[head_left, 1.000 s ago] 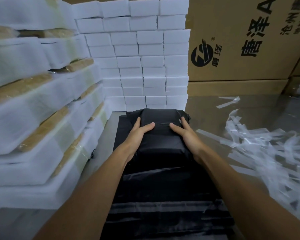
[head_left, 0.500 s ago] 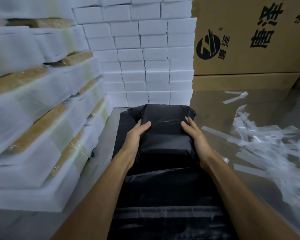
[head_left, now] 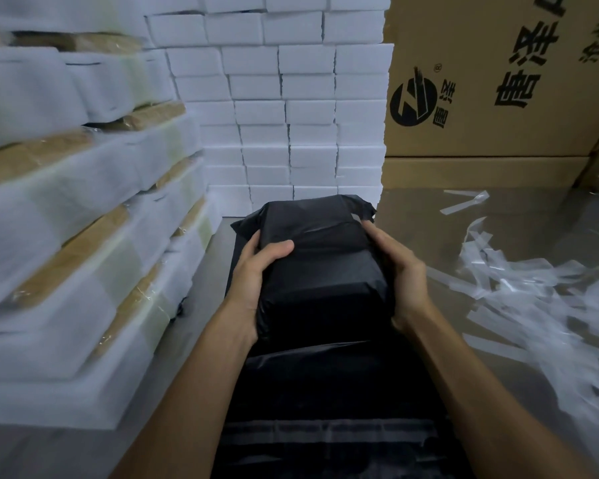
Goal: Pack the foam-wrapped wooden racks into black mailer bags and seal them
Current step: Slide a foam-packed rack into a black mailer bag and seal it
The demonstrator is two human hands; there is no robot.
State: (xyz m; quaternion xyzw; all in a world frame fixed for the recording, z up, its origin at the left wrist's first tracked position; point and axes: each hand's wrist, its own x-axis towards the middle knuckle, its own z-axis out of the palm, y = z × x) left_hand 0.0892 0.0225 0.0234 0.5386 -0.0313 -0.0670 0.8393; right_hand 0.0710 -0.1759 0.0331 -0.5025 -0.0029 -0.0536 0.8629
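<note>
Both hands are gripping a packed bag [head_left: 320, 271] over the bag pile [head_left: 325, 392].
The left hand [head_left: 256, 274] and right hand [head_left: 400, 271] are clasping its sides, fingers [head_left: 374, 233] curling round it. Foam-wrapped racks [head_left: 83, 236] are sitting stacked at the left, tape strips [head_left: 533, 292] lying on the desk [head_left: 429, 209] at the right.

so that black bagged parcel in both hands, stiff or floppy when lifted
The black parcel probably lifts as a stiff block: its faces look flat and boxy. Loose film bunched at the far end may flop. The glossy film could slip, so the left hand and right hand grip opposite sides.
</note>
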